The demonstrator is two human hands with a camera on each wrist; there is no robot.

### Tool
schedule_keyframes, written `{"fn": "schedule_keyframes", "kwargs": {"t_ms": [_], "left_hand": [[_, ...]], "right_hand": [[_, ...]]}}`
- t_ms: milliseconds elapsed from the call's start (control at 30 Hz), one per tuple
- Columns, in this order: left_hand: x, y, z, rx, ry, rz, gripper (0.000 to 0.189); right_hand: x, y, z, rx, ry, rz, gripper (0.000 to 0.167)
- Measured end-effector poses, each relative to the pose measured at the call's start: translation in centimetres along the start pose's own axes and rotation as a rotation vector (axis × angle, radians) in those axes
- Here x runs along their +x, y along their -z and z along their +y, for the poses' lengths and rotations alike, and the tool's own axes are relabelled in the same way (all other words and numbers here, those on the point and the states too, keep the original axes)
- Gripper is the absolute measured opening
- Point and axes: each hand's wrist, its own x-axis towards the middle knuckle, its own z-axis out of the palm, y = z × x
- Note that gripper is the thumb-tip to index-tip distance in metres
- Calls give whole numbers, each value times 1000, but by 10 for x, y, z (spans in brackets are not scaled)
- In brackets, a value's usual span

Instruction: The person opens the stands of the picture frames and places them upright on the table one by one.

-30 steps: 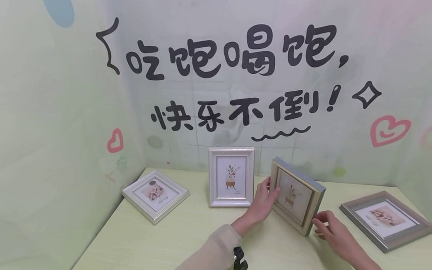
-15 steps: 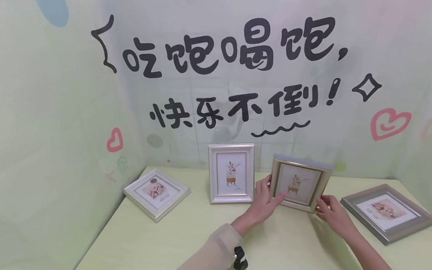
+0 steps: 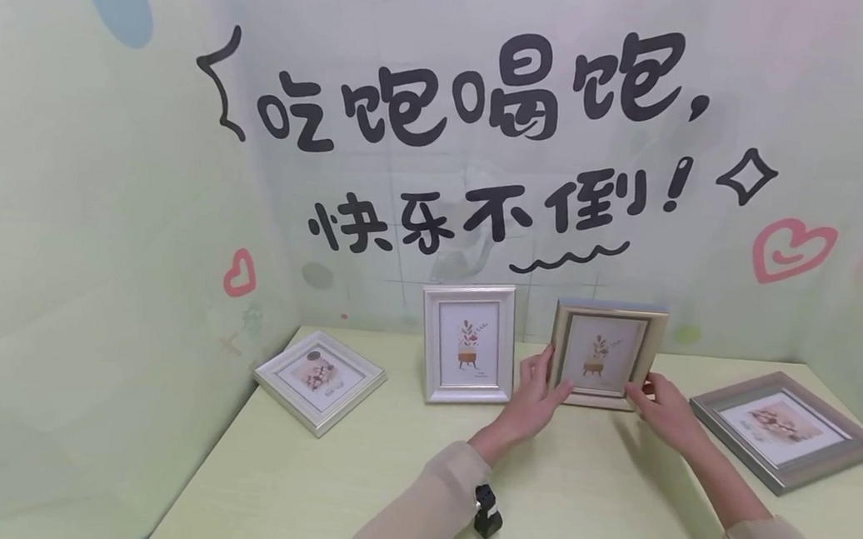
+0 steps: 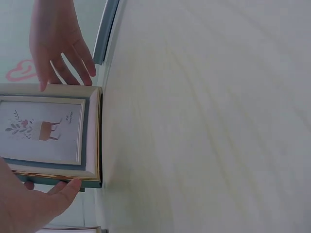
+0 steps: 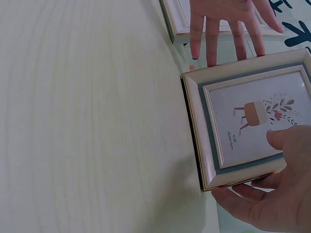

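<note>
A champagne-gold picture frame [image 3: 611, 310] with a potted-plant print stands upright near the back wall, facing me. My left hand [image 3: 530, 406] holds it by the left side, thumb toward the lower front corner and fingers along the edge. On the other side my right hand [image 3: 668, 410] grips near the lower right corner; in the right wrist view its thumb [image 5: 277, 139] overlaps the print while the fingers reach along the side. Seen from the left wrist, my left fingers [image 4: 65, 194] lie against the frame's side. A white picture frame [image 3: 504, 350] stands upright just left.
A small white frame [image 3: 370, 375] lies at the far left with a flower print. At the right lies a grey-brown frame [image 3: 827, 467]. The printed cloth wall [image 3: 378, 174] rises behind the pale table [image 3: 596, 498], with side walls at both ends.
The gold frame has turned from an angled, tilted pose to face me squarely, set a little farther back. Both hands moved with it, and the right thumb has come onto its front edge.
</note>
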Motion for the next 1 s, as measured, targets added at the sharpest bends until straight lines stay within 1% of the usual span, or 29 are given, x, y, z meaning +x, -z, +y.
{"fn": "schedule_keyframes", "kwargs": {"t_ms": [100, 267, 433, 567, 700, 767, 867, 1000], "left_hand": [[3, -2, 2, 27, 20, 18, 70], [6, -5, 6, 79, 61, 31, 70], [5, -7, 12, 133, 89, 37, 75], [4, -8, 17, 158, 84, 38, 81], [3, -16, 22, 183, 101, 47, 86], [3, -22, 24, 207, 117, 59, 89], [4, -31, 28, 238, 124, 71, 94], [3, -36, 29, 229, 121, 57, 96]], "right_hand": [[4, 2, 2, -53, 4, -9, 41], [9, 5, 4, -131, -16, -14, 41], [11, 9, 4, -155, -53, -39, 39], [13, 13, 3, -161, -64, -57, 46], [15, 18, 4, -182, -77, -72, 52], [15, 20, 5, -203, -88, -78, 56], [14, 24, 9, -208, -90, -85, 59], [10, 30, 13, -199, -77, -98, 59]]}}
